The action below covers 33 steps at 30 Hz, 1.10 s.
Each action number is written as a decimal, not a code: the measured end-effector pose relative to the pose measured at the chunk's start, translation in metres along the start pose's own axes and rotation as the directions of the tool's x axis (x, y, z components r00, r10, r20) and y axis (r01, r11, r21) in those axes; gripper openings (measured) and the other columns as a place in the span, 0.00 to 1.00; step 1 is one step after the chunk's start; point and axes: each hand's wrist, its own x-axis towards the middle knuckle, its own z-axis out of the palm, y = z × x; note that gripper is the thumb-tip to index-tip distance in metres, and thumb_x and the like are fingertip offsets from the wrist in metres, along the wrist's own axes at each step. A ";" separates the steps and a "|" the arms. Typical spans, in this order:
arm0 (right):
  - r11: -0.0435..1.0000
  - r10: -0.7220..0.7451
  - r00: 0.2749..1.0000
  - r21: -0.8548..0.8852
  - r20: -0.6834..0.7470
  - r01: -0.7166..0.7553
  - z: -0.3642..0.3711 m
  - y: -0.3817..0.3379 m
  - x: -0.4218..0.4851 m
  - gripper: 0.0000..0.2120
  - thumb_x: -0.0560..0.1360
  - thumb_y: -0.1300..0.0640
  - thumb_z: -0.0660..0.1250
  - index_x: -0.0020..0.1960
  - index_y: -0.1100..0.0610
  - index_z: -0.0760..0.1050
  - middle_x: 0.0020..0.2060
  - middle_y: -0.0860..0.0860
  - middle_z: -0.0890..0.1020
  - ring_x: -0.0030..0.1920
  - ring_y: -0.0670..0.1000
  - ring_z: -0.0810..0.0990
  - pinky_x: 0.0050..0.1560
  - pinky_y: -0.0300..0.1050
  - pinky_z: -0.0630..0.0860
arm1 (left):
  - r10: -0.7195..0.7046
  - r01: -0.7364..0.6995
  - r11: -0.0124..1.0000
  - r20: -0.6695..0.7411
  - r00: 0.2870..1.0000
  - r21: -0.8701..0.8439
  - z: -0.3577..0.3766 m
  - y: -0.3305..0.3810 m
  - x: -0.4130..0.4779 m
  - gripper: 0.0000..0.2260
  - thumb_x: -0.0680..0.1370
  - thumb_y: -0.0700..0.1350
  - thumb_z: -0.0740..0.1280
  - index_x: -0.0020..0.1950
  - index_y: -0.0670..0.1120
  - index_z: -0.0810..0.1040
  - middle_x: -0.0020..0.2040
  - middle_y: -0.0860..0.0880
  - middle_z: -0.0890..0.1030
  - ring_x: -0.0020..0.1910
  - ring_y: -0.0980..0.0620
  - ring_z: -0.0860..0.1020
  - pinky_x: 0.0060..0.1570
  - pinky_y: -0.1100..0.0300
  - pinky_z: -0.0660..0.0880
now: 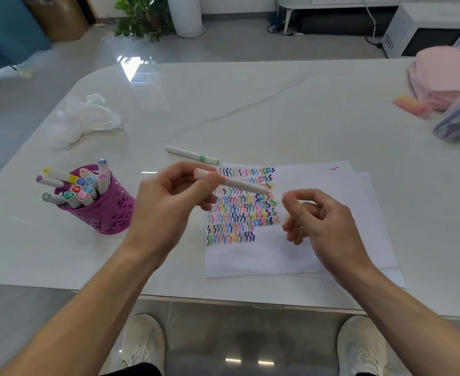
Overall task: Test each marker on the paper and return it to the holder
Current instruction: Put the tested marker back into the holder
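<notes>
About twelve markers stand in the one holder (106, 210) near the table's (250, 104) left edge, one green marker (193, 155) lies just beyond two sheets (318, 185), and the left hand (169, 202) pinches one marker (239, 184) above the squiggles, the right hand (321, 215) curled beside its tip, contents unclear, cap labels unreadable.

We look across a glossy white table (277, 104) catching bright glare; beyond it lies polished pale grey floor (60, 63); a leafy green plant (139, 14) stands beside a white cylinder (186, 14); a cardboard box (60, 14) sits far left; a white microwave (424, 31) sits far right.
</notes>
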 end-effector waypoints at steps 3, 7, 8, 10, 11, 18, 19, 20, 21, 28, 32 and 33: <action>0.988 -0.033 0.999 -0.154 -0.042 0.026 -0.003 0.009 0.004 0.04 0.80 0.53 0.71 0.49 0.54 0.81 0.29 0.55 0.83 0.27 0.50 0.77 0.31 0.42 0.74 | 0.217 -0.185 0.962 -0.153 0.964 0.202 -0.008 0.007 -0.005 0.03 0.78 0.43 0.72 0.47 0.44 0.83 0.40 0.48 0.85 0.35 0.48 0.82 0.34 0.53 0.80; 0.947 -0.089 0.996 -0.313 -0.028 0.076 -0.001 0.018 0.003 0.03 0.81 0.53 0.69 0.48 0.49 0.80 0.30 0.51 0.83 0.27 0.46 0.78 0.34 0.41 0.75 | 0.519 -0.406 0.778 -0.126 0.845 0.480 -0.017 0.013 -0.014 0.02 0.80 0.48 0.69 0.50 0.51 0.80 0.45 0.50 0.85 0.43 0.48 0.84 0.37 0.48 0.82; 0.936 -0.106 0.994 -0.340 -0.026 0.091 -0.001 0.018 0.002 0.03 0.81 0.54 0.69 0.48 0.48 0.80 0.30 0.50 0.83 0.28 0.45 0.79 0.33 0.38 0.75 | 0.569 -0.439 0.739 -0.126 0.812 0.511 -0.019 0.015 -0.016 0.02 0.81 0.48 0.68 0.51 0.50 0.79 0.47 0.50 0.85 0.45 0.49 0.84 0.38 0.48 0.82; 0.919 -0.135 0.991 -0.377 -0.022 0.117 0.000 0.018 0.001 0.04 0.81 0.55 0.69 0.48 0.48 0.80 0.30 0.49 0.83 0.29 0.44 0.79 0.32 0.33 0.74 | 0.638 -0.474 0.692 -0.154 0.755 0.544 -0.023 0.022 -0.019 0.04 0.82 0.46 0.67 0.55 0.48 0.78 0.50 0.50 0.84 0.48 0.50 0.84 0.42 0.49 0.83; 0.913 -0.145 0.989 -0.387 -0.020 0.126 0.000 0.017 0.001 0.04 0.81 0.55 0.69 0.48 0.48 0.80 0.30 0.49 0.83 0.29 0.43 0.80 0.33 0.32 0.74 | 0.662 -0.483 0.676 -0.172 0.729 0.556 -0.027 0.025 -0.020 0.05 0.83 0.45 0.66 0.57 0.47 0.78 0.51 0.50 0.84 0.50 0.50 0.84 0.45 0.50 0.83; 0.904 -0.172 0.985 -0.401 -0.018 0.150 0.003 0.012 -0.002 0.04 0.81 0.57 0.69 0.49 0.49 0.80 0.30 0.48 0.82 0.30 0.43 0.80 0.33 0.33 0.75 | 0.760 -0.443 0.583 -0.266 0.593 0.681 -0.069 0.049 -0.024 0.14 0.85 0.46 0.61 0.71 0.49 0.72 0.55 0.42 0.81 0.55 0.45 0.81 0.54 0.47 0.80; 0.903 -0.172 0.985 -0.401 -0.015 0.152 0.004 0.012 -0.003 0.05 0.81 0.57 0.68 0.49 0.48 0.80 0.30 0.48 0.82 0.30 0.43 0.80 0.33 0.35 0.75 | 0.760 -0.424 0.581 -0.276 0.589 0.695 -0.075 0.050 -0.025 0.14 0.85 0.45 0.61 0.71 0.49 0.72 0.55 0.42 0.81 0.55 0.46 0.81 0.55 0.47 0.80; 0.903 -0.173 0.985 -0.403 -0.013 0.153 0.005 0.012 -0.003 0.05 0.81 0.57 0.68 0.49 0.48 0.80 0.30 0.48 0.82 0.30 0.43 0.80 0.35 0.38 0.75 | 0.753 -0.400 0.583 -0.286 0.592 0.707 -0.081 0.050 -0.025 0.14 0.85 0.45 0.60 0.71 0.48 0.73 0.54 0.43 0.80 0.55 0.48 0.80 0.56 0.48 0.79; 0.901 -0.174 0.985 -0.405 -0.009 0.156 0.006 0.012 -0.003 0.05 0.81 0.57 0.69 0.49 0.47 0.80 0.31 0.48 0.82 0.30 0.44 0.80 0.36 0.42 0.76 | 0.744 -0.373 0.587 -0.297 0.599 0.719 -0.086 0.049 -0.026 0.14 0.86 0.45 0.60 0.71 0.48 0.73 0.54 0.44 0.80 0.55 0.50 0.80 0.56 0.49 0.79; 0.891 -0.190 0.982 -0.418 0.005 0.175 0.010 0.013 -0.004 0.06 0.81 0.57 0.68 0.50 0.47 0.80 0.31 0.48 0.82 0.31 0.46 0.79 0.39 0.51 0.79 | 0.652 -0.203 0.595 -0.320 0.687 0.778 -0.102 0.036 -0.021 0.13 0.85 0.44 0.61 0.69 0.47 0.77 0.58 0.49 0.79 0.51 0.58 0.77 0.51 0.56 0.79; 0.893 -0.193 0.981 -0.417 -0.005 0.173 0.010 0.013 -0.001 0.06 0.81 0.57 0.68 0.50 0.46 0.80 0.31 0.48 0.82 0.32 0.47 0.80 0.40 0.53 0.79 | 0.598 -0.134 0.590 -0.318 0.736 0.797 -0.102 0.033 -0.017 0.15 0.83 0.43 0.63 0.70 0.48 0.75 0.55 0.54 0.77 0.50 0.56 0.78 0.52 0.57 0.78; 0.893 -0.193 0.981 -0.415 -0.007 0.173 0.010 0.014 0.000 0.06 0.81 0.57 0.68 0.50 0.46 0.80 0.31 0.48 0.82 0.32 0.47 0.80 0.40 0.53 0.79 | 0.590 -0.126 0.593 -0.323 0.740 0.795 -0.101 0.033 -0.016 0.15 0.82 0.43 0.64 0.69 0.50 0.75 0.55 0.53 0.78 0.50 0.53 0.79 0.51 0.56 0.78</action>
